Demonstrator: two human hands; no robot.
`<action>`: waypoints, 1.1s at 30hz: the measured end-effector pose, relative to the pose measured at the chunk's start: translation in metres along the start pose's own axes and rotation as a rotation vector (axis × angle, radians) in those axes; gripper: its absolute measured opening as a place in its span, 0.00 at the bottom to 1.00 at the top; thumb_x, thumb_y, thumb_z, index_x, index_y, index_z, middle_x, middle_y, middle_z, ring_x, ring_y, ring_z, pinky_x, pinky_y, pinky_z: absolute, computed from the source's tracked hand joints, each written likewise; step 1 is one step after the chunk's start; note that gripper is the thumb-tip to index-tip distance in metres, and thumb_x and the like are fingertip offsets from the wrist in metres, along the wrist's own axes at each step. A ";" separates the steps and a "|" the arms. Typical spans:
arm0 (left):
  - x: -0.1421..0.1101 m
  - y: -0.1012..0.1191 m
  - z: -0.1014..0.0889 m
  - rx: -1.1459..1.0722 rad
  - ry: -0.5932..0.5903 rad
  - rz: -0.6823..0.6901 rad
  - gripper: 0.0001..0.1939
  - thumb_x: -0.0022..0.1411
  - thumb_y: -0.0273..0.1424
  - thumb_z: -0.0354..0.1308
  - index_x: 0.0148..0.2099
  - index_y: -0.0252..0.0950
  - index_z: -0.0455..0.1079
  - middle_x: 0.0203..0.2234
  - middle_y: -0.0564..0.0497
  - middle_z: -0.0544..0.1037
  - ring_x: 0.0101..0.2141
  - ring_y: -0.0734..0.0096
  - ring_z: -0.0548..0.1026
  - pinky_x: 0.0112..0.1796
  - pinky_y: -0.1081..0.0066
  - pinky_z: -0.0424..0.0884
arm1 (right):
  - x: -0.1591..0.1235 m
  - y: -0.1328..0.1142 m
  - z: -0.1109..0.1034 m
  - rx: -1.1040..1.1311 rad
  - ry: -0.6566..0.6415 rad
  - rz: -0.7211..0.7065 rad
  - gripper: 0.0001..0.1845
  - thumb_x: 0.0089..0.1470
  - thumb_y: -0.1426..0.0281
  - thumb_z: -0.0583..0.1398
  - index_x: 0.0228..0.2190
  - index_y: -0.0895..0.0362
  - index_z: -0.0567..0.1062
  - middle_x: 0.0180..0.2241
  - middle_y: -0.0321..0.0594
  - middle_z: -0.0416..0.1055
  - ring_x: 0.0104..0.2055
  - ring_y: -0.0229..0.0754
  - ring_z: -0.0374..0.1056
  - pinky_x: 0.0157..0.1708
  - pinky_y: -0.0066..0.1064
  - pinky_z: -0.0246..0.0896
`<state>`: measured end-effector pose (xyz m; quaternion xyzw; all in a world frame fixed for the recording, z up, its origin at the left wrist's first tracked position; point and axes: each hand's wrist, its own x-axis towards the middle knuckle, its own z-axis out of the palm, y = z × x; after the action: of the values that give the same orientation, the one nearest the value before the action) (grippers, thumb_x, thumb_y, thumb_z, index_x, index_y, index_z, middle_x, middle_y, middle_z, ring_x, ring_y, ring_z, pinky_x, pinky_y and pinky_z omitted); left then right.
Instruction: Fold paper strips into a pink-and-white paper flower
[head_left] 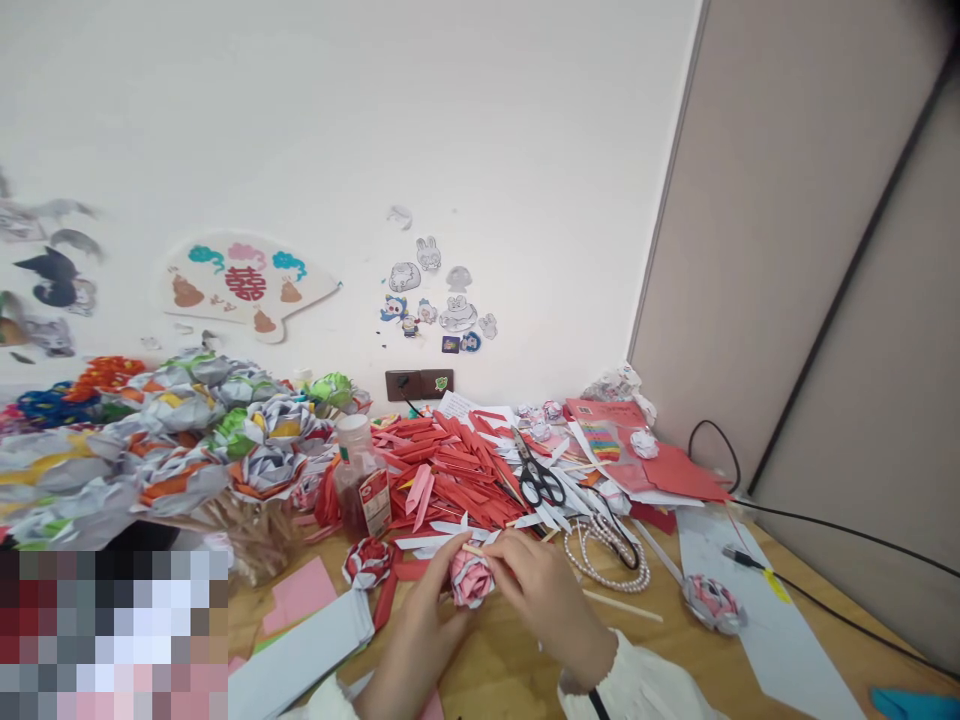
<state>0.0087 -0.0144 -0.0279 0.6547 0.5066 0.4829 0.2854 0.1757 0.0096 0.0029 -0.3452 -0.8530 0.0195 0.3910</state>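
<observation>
A pink and white folded paper flower [472,580] sits between my two hands, low over the wooden table. My left hand [435,600] is wrapped round its left side. My right hand [536,590] pinches a thin pale wooden stick [474,550] that lies against the top of the flower. Just left of my hands rests a red and white paper flower [369,562]. Beyond them spreads a heap of red folded paper strips [457,465], with white strips [442,540] at its near edge.
Black scissors [541,482] lie on the strips. A jar [356,470] stands left of the heap, near many paper flowers [187,420]. A pearl string [607,555], another flower [714,603] and a cable [825,595] are at right. White paper [307,655] lies front left.
</observation>
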 end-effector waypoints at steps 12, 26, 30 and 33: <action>-0.004 0.013 0.003 -0.090 0.025 -0.023 0.38 0.43 0.14 0.49 0.59 0.37 0.58 0.54 0.46 0.70 0.54 0.63 0.67 0.54 0.62 0.61 | -0.001 -0.003 -0.001 -0.013 -0.098 0.053 0.17 0.64 0.67 0.45 0.32 0.55 0.72 0.28 0.39 0.74 0.31 0.41 0.72 0.29 0.27 0.59; -0.002 0.001 0.002 0.022 0.031 -0.005 0.38 0.44 0.15 0.48 0.60 0.38 0.57 0.54 0.47 0.70 0.52 0.62 0.69 0.54 0.61 0.62 | 0.002 -0.006 -0.002 -0.096 0.080 0.125 0.12 0.59 0.66 0.51 0.35 0.57 0.72 0.26 0.37 0.74 0.26 0.40 0.69 0.26 0.28 0.53; -0.002 0.006 0.000 0.089 0.042 -0.013 0.36 0.47 0.16 0.48 0.60 0.38 0.57 0.54 0.47 0.71 0.52 0.62 0.69 0.53 0.61 0.63 | 0.000 -0.006 0.000 -0.102 0.124 0.086 0.14 0.60 0.66 0.50 0.30 0.56 0.73 0.24 0.38 0.72 0.26 0.40 0.68 0.26 0.28 0.51; -0.003 0.011 -0.001 0.129 0.045 -0.023 0.34 0.49 0.19 0.49 0.60 0.38 0.57 0.52 0.46 0.72 0.51 0.61 0.70 0.52 0.61 0.64 | -0.002 -0.005 0.002 -0.074 0.132 0.062 0.15 0.61 0.67 0.50 0.31 0.56 0.74 0.26 0.39 0.73 0.29 0.41 0.68 0.28 0.28 0.53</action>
<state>0.0119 -0.0214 -0.0189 0.6548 0.5505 0.4607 0.2365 0.1722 0.0046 0.0019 -0.3862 -0.8144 -0.0226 0.4326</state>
